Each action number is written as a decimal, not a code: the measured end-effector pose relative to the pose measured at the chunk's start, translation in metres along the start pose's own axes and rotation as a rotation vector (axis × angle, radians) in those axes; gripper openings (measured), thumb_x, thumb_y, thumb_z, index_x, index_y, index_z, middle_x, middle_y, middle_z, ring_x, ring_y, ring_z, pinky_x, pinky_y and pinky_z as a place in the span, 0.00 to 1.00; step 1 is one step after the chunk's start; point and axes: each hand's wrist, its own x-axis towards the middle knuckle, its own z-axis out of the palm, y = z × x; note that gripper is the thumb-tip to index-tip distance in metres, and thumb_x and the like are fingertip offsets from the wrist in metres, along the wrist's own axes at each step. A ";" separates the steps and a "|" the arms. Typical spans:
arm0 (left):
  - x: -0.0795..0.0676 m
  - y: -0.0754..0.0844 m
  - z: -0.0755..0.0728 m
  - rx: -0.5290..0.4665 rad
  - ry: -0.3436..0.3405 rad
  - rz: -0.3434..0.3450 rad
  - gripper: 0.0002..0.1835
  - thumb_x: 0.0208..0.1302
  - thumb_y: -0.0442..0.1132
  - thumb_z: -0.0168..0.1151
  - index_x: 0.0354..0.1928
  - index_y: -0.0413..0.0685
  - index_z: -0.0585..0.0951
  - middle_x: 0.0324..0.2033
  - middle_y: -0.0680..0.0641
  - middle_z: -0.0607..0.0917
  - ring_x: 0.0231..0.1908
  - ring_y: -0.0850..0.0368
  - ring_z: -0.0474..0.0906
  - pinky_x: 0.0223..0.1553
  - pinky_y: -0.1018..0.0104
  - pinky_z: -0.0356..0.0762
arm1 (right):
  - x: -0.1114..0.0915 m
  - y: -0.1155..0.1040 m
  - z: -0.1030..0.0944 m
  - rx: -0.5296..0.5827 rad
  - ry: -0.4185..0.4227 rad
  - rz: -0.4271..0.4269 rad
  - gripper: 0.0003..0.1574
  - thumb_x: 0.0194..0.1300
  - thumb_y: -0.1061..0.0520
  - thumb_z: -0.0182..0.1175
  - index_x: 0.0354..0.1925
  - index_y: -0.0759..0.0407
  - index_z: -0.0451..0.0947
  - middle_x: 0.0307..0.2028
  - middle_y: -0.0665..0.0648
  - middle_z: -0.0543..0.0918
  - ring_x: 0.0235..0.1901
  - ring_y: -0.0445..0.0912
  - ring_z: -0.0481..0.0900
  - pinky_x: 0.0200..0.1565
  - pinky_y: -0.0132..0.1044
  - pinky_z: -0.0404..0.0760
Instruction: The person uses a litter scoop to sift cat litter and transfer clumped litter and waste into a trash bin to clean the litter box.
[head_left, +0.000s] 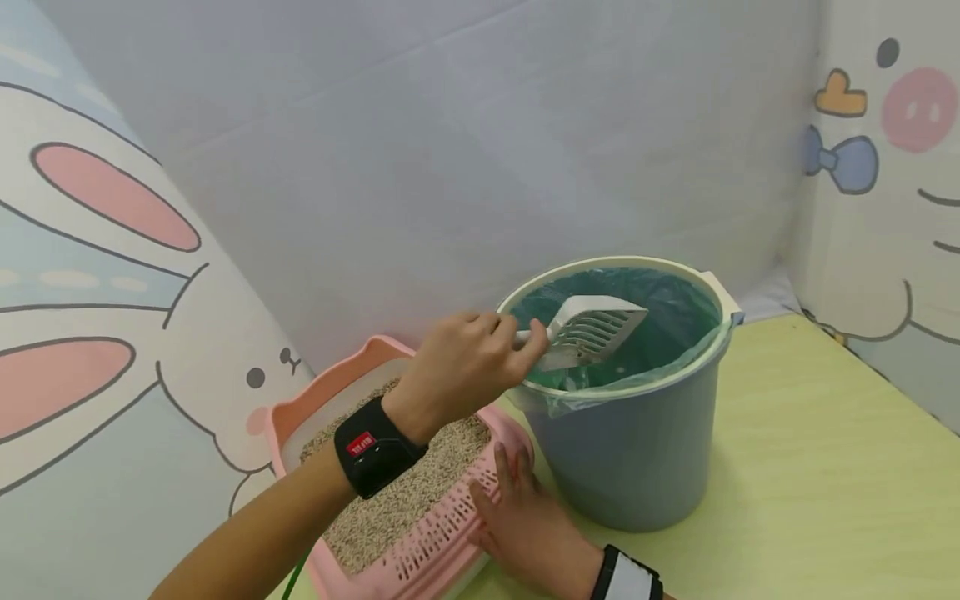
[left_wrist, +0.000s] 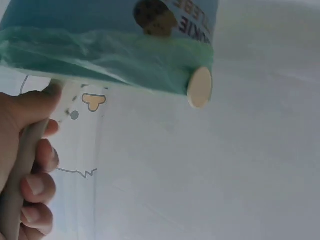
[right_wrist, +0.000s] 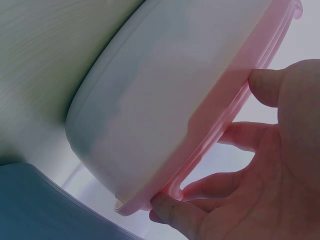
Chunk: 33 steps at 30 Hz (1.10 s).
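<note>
My left hand grips the handle of a white slotted litter scoop over the mouth of a grey-blue bin. Its slotted head tilts downward inside the rim, above the green bag lining. In the left wrist view, my fingers curl round the handle. My right hand rests with spread fingers on the slotted pink rim of a litter box. Seen from the right wrist, thumb and fingertips touch the pink edge above the white wall. Tan pellet litter fills the box.
The bin stands close to the right of the litter box on a pale yellow-green tabletop. A white cloth backdrop rises behind them. Cartoon-printed panels flank it on both sides.
</note>
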 end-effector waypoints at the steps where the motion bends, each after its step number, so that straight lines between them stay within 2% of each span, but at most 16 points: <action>1: 0.002 0.000 0.002 0.044 0.022 0.037 0.09 0.76 0.39 0.63 0.54 0.54 0.86 0.27 0.54 0.86 0.26 0.61 0.83 0.30 0.71 0.79 | 0.000 0.000 0.001 -0.019 0.009 -0.006 0.33 0.73 0.33 0.62 0.66 0.49 0.81 0.69 0.80 0.72 0.61 0.75 0.80 0.44 0.43 0.90; 3: 0.003 -0.001 0.005 0.107 0.069 0.090 0.09 0.78 0.40 0.61 0.53 0.54 0.86 0.28 0.54 0.87 0.27 0.62 0.84 0.34 0.71 0.80 | -0.001 0.000 0.002 -0.050 0.027 -0.017 0.33 0.73 0.32 0.62 0.65 0.48 0.81 0.68 0.80 0.73 0.60 0.74 0.81 0.45 0.42 0.90; 6: 0.001 -0.002 0.008 0.151 0.110 0.121 0.08 0.78 0.41 0.61 0.52 0.54 0.87 0.29 0.55 0.88 0.27 0.63 0.83 0.33 0.72 0.78 | -0.001 -0.003 0.003 -0.070 0.039 -0.037 0.33 0.72 0.31 0.61 0.65 0.46 0.82 0.68 0.80 0.74 0.60 0.73 0.82 0.45 0.41 0.90; 9: -0.002 -0.003 0.008 0.160 0.121 0.122 0.08 0.77 0.41 0.62 0.51 0.53 0.87 0.29 0.55 0.88 0.27 0.62 0.83 0.33 0.72 0.78 | -0.001 -0.006 0.003 -0.073 0.044 -0.051 0.34 0.72 0.30 0.61 0.66 0.46 0.81 0.68 0.79 0.73 0.60 0.72 0.82 0.43 0.40 0.90; 15: -0.010 -0.008 0.006 0.129 0.113 0.079 0.08 0.76 0.39 0.64 0.52 0.53 0.86 0.28 0.54 0.88 0.27 0.62 0.84 0.36 0.71 0.82 | 0.000 -0.009 0.001 -0.027 0.032 -0.056 0.34 0.72 0.32 0.62 0.65 0.48 0.81 0.68 0.80 0.73 0.60 0.74 0.81 0.49 0.47 0.89; 20: -0.017 -0.017 0.002 -0.036 0.072 -0.046 0.09 0.73 0.38 0.68 0.52 0.53 0.85 0.27 0.52 0.87 0.24 0.61 0.84 0.28 0.69 0.80 | 0.002 -0.009 -0.002 0.107 -0.012 -0.034 0.34 0.73 0.36 0.64 0.66 0.53 0.79 0.70 0.82 0.70 0.64 0.78 0.76 0.48 0.52 0.89; 25: -0.031 -0.027 0.000 -0.256 0.035 -0.229 0.10 0.68 0.44 0.73 0.48 0.52 0.86 0.22 0.52 0.84 0.16 0.61 0.75 0.17 0.68 0.70 | 0.002 -0.007 -0.004 0.219 -0.066 -0.007 0.34 0.73 0.38 0.65 0.68 0.55 0.78 0.72 0.84 0.65 0.67 0.81 0.71 0.47 0.54 0.89; 29: -0.042 -0.035 0.000 -0.461 0.024 -0.358 0.13 0.67 0.45 0.74 0.48 0.47 0.88 0.29 0.49 0.91 0.21 0.59 0.84 0.21 0.65 0.76 | -0.001 -0.003 -0.006 0.298 -0.142 0.045 0.35 0.74 0.40 0.64 0.71 0.55 0.76 0.75 0.84 0.59 0.70 0.83 0.65 0.44 0.52 0.89; 33: -0.055 -0.046 -0.001 -0.634 -0.079 -0.463 0.17 0.69 0.44 0.72 0.54 0.44 0.88 0.40 0.44 0.94 0.27 0.57 0.89 0.26 0.65 0.81 | -0.005 0.003 -0.008 0.338 -0.192 0.090 0.35 0.75 0.41 0.62 0.72 0.55 0.75 0.77 0.84 0.55 0.72 0.83 0.61 0.44 0.52 0.89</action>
